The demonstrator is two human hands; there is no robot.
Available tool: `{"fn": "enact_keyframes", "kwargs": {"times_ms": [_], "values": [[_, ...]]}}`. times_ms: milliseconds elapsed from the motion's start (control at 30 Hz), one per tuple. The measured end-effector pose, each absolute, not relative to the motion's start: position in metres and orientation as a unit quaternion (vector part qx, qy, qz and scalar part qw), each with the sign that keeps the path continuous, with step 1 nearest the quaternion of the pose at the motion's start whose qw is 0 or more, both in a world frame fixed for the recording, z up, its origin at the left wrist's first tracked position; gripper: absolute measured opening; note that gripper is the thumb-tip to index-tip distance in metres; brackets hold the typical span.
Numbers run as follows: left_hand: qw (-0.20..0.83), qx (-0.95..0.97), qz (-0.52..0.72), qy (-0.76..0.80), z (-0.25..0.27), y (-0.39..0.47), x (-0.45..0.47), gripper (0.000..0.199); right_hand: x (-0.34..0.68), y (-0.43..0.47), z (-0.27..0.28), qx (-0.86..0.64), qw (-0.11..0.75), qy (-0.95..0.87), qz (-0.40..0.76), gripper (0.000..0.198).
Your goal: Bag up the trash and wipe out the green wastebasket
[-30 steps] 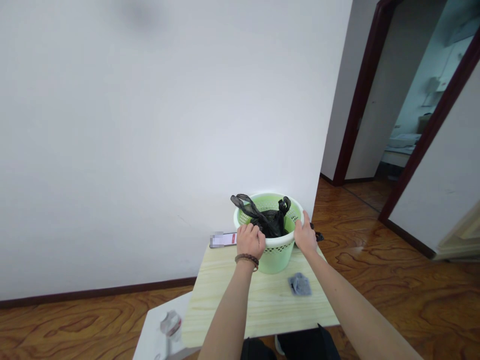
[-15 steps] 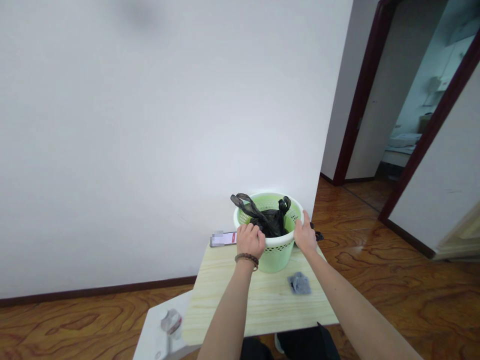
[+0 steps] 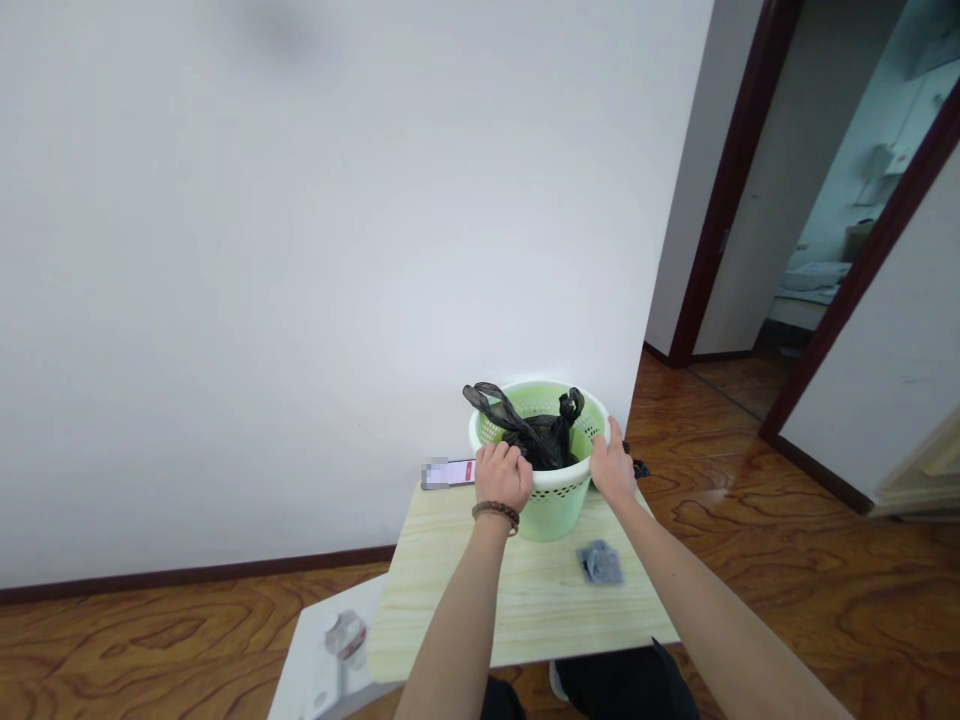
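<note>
Inscriptions: none could be read. Phone [image 3: 453,474]: screen was partly pixelated; red patch [image 3: 469,471] was too small to read.

We seem to be in a home: wood-patterned flooring [image 3: 697,480] runs along a plain white wall [image 3: 337,250] with a dark skirting board [image 3: 202,573], and past an open door [image 3: 787,170] in a dark red frame [image 3: 729,180] we see what looks like a bed [image 3: 806,297]
</note>
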State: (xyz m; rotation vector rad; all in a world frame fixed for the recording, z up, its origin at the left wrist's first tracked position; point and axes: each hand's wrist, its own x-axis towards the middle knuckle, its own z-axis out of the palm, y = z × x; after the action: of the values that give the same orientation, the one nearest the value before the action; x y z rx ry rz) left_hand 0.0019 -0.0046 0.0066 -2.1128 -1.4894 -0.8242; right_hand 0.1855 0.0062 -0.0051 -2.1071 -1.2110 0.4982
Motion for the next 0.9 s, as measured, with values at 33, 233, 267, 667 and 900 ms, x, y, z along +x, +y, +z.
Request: {"fn": "enact_keyframes", "kwargs": {"times_ms": [33, 233, 267, 667, 900], "values": [[0.211, -0.761, -0.297, -0.536, 0.007, -0.005, 0.002, 0.021, 0.185, 0.006, -0.005, -0.802, 0.325, -0.464, 0.187, 0.056], [0.208, -0.761, -0.299, -0.537, 0.008, -0.006, 0.001, 0.021, 0.184, 0.004, -0.005, -0.805, 0.318, -0.465, 0.184, 0.058], [0.208, -0.761, -0.299, -0.537, 0.008, -0.006, 0.001, 0.021, 0.184, 0.004, -0.005, -0.807, 0.315, -0.465, 0.183, 0.058], [0.192, -0.759, -0.309, -0.54, 0.007, -0.006, 0.001, 0.018, 0.183, 0.003, -0.002, -0.814, 0.293, -0.466, 0.185, 0.057], [0.11, -0.815, -0.204, -0.531, 0.02, 0.02, -0.007, 0.019, 0.194, 0.012, 0.031, -0.715, 0.278, -0.64, -0.036, 0.07]]}}
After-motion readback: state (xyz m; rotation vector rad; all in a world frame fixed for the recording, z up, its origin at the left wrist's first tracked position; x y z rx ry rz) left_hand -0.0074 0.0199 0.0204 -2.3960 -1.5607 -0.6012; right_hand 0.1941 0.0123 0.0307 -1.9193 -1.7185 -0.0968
